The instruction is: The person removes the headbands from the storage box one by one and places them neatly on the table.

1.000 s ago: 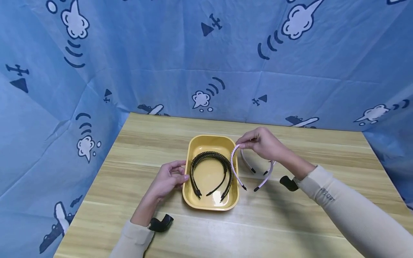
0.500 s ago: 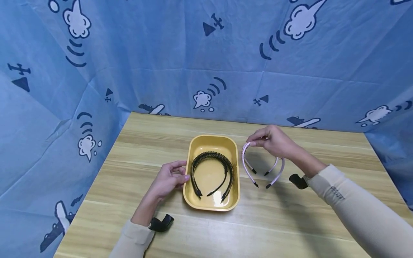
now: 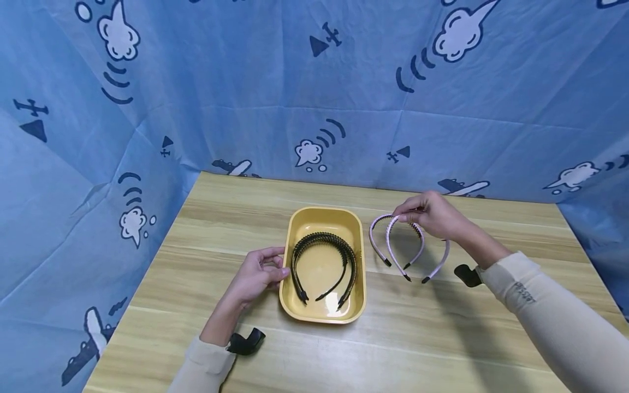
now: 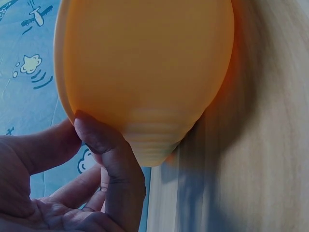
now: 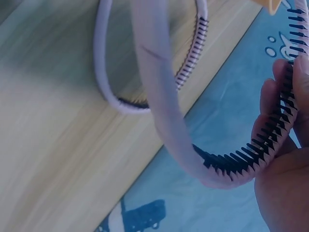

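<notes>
My left hand pinches the left rim of a yellow plastic tray between thumb and fingers; the left wrist view shows that grip on the tray wall. Inside the tray lie several black headbands, nested together. Right of the tray, my right hand pinches a lilac headband at its top, ends pointing down. Black comb teeth line its inner side, as the right wrist view of the headband shows. A second lilac headband lies behind it on the table, partly overlapped in the head view.
The wooden table meets a blue patterned cloth at its back and left edges. Black curved pieces, one at the left wrist and one at the right, stick out from the sleeves.
My right hand has moved right, away from the tray, with the lilac headband. More of the second lilac headband now shows. My left hand keeps its grip on the tray.
</notes>
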### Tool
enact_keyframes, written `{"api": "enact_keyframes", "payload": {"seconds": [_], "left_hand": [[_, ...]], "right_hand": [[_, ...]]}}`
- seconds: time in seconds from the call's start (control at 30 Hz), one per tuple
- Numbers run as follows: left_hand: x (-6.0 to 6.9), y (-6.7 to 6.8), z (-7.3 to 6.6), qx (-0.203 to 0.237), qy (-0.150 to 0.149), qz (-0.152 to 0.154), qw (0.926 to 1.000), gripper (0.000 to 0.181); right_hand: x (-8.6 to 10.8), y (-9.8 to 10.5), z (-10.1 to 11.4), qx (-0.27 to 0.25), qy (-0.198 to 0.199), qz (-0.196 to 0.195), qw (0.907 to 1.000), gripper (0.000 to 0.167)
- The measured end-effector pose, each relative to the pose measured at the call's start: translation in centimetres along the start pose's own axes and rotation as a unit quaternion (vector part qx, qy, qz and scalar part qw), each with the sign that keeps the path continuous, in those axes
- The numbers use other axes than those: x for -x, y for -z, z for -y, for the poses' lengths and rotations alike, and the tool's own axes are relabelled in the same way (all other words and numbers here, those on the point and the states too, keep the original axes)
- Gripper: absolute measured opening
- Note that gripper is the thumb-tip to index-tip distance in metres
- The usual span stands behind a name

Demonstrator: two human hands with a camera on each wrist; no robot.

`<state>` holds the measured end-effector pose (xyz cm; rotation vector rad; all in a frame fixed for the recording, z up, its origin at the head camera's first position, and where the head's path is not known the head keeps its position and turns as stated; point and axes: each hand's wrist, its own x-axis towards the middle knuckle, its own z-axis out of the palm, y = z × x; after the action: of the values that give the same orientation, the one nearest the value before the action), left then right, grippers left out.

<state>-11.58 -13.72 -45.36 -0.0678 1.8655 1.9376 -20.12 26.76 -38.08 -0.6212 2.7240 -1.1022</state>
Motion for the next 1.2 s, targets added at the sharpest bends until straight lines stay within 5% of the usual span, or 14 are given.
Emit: {"api": "enact_keyframes", "payload": {"seconds": [1.2], "left_hand": [[0.0, 0.0, 0.0, -0.001, 0.001, -0.003, 1.0000, 0.061]], "right_hand": [[0.7, 3.2, -4.7, 0.028, -0.054, 0.003, 0.9982, 0.016]]}}
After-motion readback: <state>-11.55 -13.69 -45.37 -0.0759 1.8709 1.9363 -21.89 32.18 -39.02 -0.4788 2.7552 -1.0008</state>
